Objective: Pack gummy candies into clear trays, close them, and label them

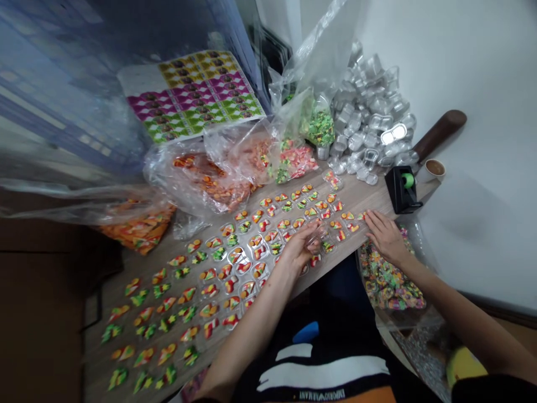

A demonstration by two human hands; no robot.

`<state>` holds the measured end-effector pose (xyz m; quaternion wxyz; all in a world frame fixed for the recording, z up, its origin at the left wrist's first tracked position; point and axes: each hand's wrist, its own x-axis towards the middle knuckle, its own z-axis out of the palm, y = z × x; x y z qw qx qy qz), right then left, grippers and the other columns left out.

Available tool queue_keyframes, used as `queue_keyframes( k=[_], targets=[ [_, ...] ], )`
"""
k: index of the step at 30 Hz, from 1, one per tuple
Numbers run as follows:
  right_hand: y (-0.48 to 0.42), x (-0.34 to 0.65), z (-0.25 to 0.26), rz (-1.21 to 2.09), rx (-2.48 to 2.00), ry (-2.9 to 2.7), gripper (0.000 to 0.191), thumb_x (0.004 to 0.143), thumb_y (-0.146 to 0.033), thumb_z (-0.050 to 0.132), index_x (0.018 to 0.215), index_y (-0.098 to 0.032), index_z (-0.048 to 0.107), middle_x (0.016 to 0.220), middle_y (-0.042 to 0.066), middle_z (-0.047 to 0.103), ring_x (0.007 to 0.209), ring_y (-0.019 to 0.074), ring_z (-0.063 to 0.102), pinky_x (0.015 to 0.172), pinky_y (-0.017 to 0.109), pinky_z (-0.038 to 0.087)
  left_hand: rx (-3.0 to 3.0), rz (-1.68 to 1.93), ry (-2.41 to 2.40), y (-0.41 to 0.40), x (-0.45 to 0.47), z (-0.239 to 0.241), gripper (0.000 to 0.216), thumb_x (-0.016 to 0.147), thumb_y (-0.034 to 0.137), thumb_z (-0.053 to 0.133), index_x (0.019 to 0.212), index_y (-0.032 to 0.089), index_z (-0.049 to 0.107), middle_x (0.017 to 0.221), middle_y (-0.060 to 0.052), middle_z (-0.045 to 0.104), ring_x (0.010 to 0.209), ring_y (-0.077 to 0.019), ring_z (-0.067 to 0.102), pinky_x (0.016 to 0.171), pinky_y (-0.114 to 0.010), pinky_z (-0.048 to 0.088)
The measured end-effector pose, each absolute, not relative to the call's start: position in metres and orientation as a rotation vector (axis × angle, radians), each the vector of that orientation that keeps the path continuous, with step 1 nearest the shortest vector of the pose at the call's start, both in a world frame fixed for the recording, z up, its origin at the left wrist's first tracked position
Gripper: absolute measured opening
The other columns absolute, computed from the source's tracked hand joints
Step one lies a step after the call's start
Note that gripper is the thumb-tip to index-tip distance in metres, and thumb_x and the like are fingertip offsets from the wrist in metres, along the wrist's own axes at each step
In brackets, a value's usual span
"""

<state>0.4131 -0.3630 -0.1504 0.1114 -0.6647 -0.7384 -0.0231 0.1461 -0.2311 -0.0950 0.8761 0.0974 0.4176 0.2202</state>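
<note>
Rows of small gummy candies (166, 304) in red, orange, yellow and green lie across the wooden table (268, 190). Many of them sit in small clear plastic containers (237, 256), while those at the left lie on bare wood. My left hand (298, 249) is over the right part of the rows, its fingers closed around what looks like a clear plastic container (319, 234). Stretched nearly flat, my right hand (385, 238) rests at the table's right edge. Its fingertips touch a small candy (361, 215) at the end of a row.
Clear bags of candies (210, 179) line the table's back, with a label sheet (197, 95) behind. A heap of clear containers (369, 117), a black tape dispenser (403, 190) and a cup (432, 169) stand back right. Below my right hand hangs a bag of packed candies (388, 277).
</note>
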Motion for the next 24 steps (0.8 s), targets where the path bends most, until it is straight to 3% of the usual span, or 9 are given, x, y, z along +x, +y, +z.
queue_keyframes(
  k=[5, 9, 12, 16, 20, 24],
  targets=[
    [-0.346, 0.407, -0.151, -0.132, -2.043, -2.116, 0.050, 0.102, -0.025, 0.032, 0.147, -0.011, 0.050, 0.148, 0.018, 0.054, 0.133, 0.0335, 0.048, 0.108, 0.051, 0.040, 0.169, 0.479, 0.879, -0.230, 0.149, -0.091, 0.018, 0.082, 0.006, 0.065, 0.097, 0.013, 0.060, 0.070, -0.002, 0.064, 0.040, -0.0036, 0.044, 0.033, -0.010, 0.024],
    [-0.325, 0.406, -0.144, -0.182, -2.154, -1.987, 0.047, 0.101, -0.030, 0.037, 0.139, -0.011, 0.058, 0.127, 0.019, 0.064, 0.111, 0.0342, 0.055, 0.094, 0.050, 0.046, 0.166, 0.493, 0.834, -0.230, 0.144, -0.086, 0.019, 0.083, 0.005, 0.063, 0.100, 0.011, 0.061, 0.071, -0.002, 0.064, 0.039, -0.0032, 0.044, 0.031, -0.010, 0.025],
    [-0.313, 0.410, -0.144, -0.171, -2.172, -1.939, 0.050, 0.100, -0.036, 0.040, 0.143, -0.015, 0.056, 0.119, 0.018, 0.063, 0.107, 0.0338, 0.054, 0.092, 0.049, 0.047, 0.150, 0.519, 0.849, -0.230, 0.136, -0.085, 0.018, 0.082, 0.004, 0.064, 0.099, 0.011, 0.062, 0.073, -0.002, 0.065, 0.037, -0.0019, 0.042, 0.031, -0.010, 0.025],
    [-0.304, 0.416, -0.151, -0.125, -2.154, -1.963, 0.054, 0.101, -0.042, 0.038, 0.150, -0.020, 0.048, 0.145, 0.019, 0.052, 0.130, 0.0375, 0.046, 0.101, 0.055, 0.043, 0.139, 0.530, 0.886, -0.230, 0.128, -0.085, 0.013, 0.084, 0.005, 0.064, 0.095, 0.011, 0.063, 0.070, -0.001, 0.065, 0.037, -0.0024, 0.043, 0.030, -0.010, 0.026],
    [-0.300, 0.419, -0.155, -0.070, -2.113, -2.040, 0.061, 0.103, -0.039, 0.031, 0.160, -0.020, 0.026, 0.164, 0.013, 0.033, 0.152, 0.0328, 0.024, 0.118, 0.059, 0.026, 0.121, 0.537, 0.900, -0.229, 0.128, -0.086, 0.011, 0.085, 0.005, 0.062, 0.094, 0.011, 0.063, 0.070, -0.001, 0.066, 0.038, -0.0024, 0.043, 0.031, -0.010, 0.026],
    [-0.291, 0.420, -0.154, -0.017, -2.164, -2.034, 0.055, 0.104, -0.038, 0.028, 0.158, -0.027, 0.034, 0.163, 0.006, 0.037, 0.153, 0.0319, 0.024, 0.120, 0.062, 0.020, 0.119, 0.553, 0.881, -0.229, 0.132, -0.087, 0.013, 0.082, 0.003, 0.065, 0.093, 0.010, 0.064, 0.071, -0.001, 0.065, 0.038, -0.0017, 0.041, 0.031, -0.010, 0.025]
  ],
)
